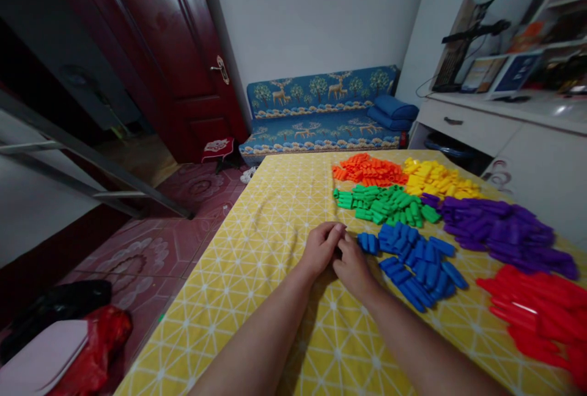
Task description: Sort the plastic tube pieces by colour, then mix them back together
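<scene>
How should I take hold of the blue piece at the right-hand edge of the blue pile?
Probably pinch the blue piece across its long sides, nearer its outer end, coming down from above and the right. It is slim and lies slantwise, its outer end sticking out past the other blue pieces over bare tablecloth.

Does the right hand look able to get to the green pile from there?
Probably yes. The green pile lies a little beyond the right hand, with a strip of yellow tablecloth between; the nearest blue pieces sit beside the hand and seem to leave a way past.
</scene>
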### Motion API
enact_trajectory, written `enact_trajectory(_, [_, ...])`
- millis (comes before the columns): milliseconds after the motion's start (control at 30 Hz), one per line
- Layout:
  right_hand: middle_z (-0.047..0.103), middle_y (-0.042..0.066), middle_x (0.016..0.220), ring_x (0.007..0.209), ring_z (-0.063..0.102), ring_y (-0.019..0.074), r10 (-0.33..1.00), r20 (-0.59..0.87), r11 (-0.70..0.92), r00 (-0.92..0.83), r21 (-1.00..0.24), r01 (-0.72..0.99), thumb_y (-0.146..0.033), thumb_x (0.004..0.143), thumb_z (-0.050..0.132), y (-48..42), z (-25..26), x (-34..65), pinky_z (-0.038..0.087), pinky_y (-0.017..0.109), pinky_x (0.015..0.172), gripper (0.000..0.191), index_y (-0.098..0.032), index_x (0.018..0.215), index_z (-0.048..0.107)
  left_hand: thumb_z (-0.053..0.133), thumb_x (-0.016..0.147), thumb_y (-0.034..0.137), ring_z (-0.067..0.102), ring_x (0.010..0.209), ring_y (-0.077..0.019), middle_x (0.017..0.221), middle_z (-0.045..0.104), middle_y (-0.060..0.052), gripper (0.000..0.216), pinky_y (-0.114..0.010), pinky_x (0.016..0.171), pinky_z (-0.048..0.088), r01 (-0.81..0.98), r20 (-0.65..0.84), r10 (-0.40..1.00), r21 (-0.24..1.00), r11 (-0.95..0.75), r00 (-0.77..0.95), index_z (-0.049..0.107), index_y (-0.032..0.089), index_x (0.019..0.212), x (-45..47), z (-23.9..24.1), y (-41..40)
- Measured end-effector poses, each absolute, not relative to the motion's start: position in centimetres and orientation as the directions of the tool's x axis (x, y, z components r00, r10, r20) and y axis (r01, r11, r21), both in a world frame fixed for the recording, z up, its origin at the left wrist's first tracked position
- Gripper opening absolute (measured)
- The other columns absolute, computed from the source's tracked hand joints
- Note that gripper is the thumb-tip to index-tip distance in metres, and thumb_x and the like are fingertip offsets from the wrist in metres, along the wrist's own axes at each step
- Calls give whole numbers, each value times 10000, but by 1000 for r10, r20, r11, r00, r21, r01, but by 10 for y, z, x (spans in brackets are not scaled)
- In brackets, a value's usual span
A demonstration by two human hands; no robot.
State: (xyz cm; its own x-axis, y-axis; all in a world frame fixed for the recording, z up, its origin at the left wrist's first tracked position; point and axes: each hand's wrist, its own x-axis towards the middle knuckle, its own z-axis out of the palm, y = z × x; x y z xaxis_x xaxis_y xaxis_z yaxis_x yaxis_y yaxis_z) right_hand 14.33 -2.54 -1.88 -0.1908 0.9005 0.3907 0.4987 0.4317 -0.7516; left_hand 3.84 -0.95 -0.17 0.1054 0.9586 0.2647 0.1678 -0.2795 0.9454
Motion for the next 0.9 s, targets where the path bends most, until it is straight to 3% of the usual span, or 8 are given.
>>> enact_trajectory(900, [616,92,1149,1091,596,221,908,371,419,-196,-805,419,-18,736,458,-25,-16,143,501,376,956,439,-206,1082,652,481,930,466,651,985,-223,1033,725,-85,405,-328,908,498,175,248,962,948,-264,110,716,157,1047,38,-3,-9])
